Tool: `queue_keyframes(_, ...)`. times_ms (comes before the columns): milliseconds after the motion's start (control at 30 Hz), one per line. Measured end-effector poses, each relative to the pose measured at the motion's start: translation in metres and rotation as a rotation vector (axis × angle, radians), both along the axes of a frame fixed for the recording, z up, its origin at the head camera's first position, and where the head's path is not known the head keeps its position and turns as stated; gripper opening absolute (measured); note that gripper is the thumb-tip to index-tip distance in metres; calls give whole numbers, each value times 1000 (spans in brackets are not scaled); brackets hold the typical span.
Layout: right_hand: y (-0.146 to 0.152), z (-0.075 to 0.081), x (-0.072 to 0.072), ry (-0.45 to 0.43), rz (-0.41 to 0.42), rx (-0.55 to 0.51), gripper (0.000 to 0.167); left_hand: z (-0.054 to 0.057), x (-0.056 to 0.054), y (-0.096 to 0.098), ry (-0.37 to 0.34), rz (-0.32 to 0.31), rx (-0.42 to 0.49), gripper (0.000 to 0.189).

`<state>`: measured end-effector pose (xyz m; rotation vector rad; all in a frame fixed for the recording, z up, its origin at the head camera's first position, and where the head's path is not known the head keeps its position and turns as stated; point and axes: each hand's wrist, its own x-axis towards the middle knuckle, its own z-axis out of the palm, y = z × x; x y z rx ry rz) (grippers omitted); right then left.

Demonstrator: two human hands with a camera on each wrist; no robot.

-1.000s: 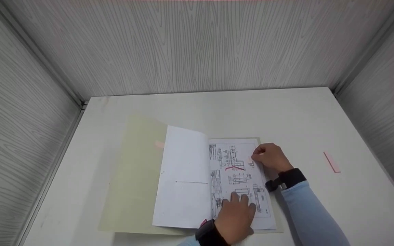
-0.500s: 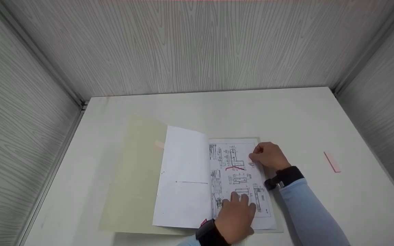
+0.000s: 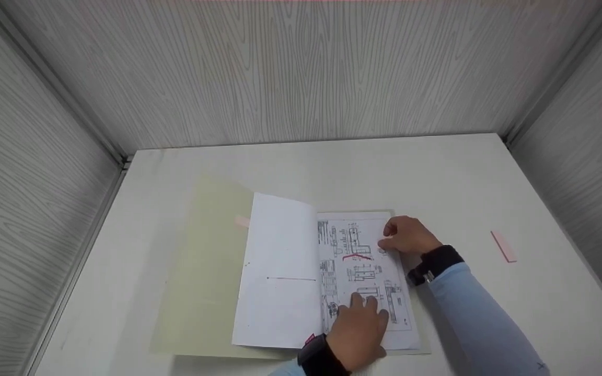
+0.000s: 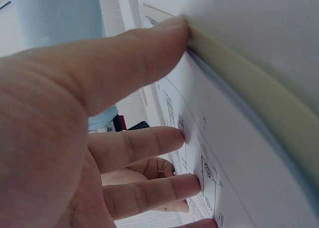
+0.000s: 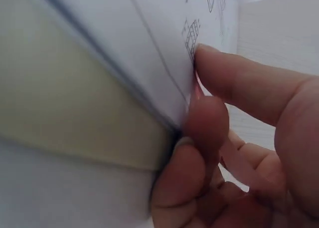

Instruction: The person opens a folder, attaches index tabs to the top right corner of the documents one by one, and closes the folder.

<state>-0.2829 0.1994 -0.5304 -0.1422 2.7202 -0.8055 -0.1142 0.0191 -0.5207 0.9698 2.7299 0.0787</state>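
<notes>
A pale yellow folder [image 3: 196, 292] lies spread on the table, with a blank white page [image 3: 280, 245] turned to its left side. On its right side is a printed technical drawing sheet [image 3: 403, 334]. My left hand [image 3: 358, 331] rests on the lower part of that sheet, fingers spread, its thumb [image 4: 164, 38] along the sheet's edge. At the sheet's upper right edge, my right hand [image 3: 409, 236] pinches a thin pink sticky tab [image 5: 197, 91]. The right thumb [image 5: 234, 76] presses on the paper beside the tab, which the hand largely hides in the head view.
A pink pad of sticky tabs [image 3: 505, 247] with a red edge lies on the white table [image 3: 452, 177] to the right. Another pink tab [image 3: 242, 222] sticks out from the turned page. Grey wood-patterned panels [image 3: 301, 73] enclose the back and both sides.
My right hand has shifted slightly left at the sheet's edge, covering the pink tab that showed at its fingertips. The left hand has stayed put. The head view has shifted a little.
</notes>
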Motion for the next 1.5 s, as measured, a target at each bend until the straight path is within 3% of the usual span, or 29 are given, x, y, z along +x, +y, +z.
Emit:
queue_keyframes(167,6,-1,0,51,29,57,31,0,0,0,-12,4,14,60)
queue_keyframes(333,16,-2,-4,7,71,18,21,-1,0,-1,2,1,16,59)
queue_keyframes(467,15,3,-5,-38,59,-5,18,-2,0,-2,14,-10,20,59)
queue_keyframes(667,3,9,-7,-66,1,33,32,-2,0,-4,36,-11,32,58)
queue_keyframes(1033,0,13,-12,-90,63,151,43,1,0,-3,-2,6,37,56)
queue_keyframes(1500,-1,10,-12,-82,8,141,36,-2,0,-3,8,-8,24,58)
